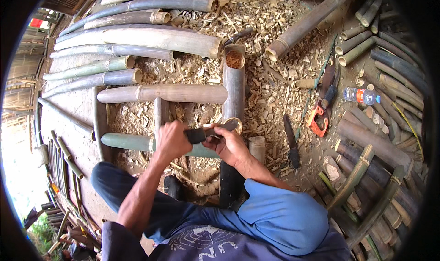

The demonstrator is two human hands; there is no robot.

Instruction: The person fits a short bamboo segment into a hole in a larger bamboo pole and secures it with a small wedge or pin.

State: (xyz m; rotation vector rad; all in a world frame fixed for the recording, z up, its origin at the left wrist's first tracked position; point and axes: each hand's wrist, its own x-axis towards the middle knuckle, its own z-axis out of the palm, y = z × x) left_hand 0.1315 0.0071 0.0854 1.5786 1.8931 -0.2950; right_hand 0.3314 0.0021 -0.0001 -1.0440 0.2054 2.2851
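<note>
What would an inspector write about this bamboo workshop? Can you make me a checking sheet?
Surface: ground, with wood chips scattered over much of it.
Job's things: knife held above a bamboo frame.
Clutter: saw with orange handle, another knife and plastic bottle, all lying to the right.
Left hand: closed around the black handle.
Right hand: at the blade; exact grip unclear.
Cables: no power cable seen.
Surroundings: bamboo poles upper left, bamboo pile at right.

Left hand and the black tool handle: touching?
Touching. The head view shows the left hand closed around the black tool handle, which sticks out of the fist toward the right hand.
</note>
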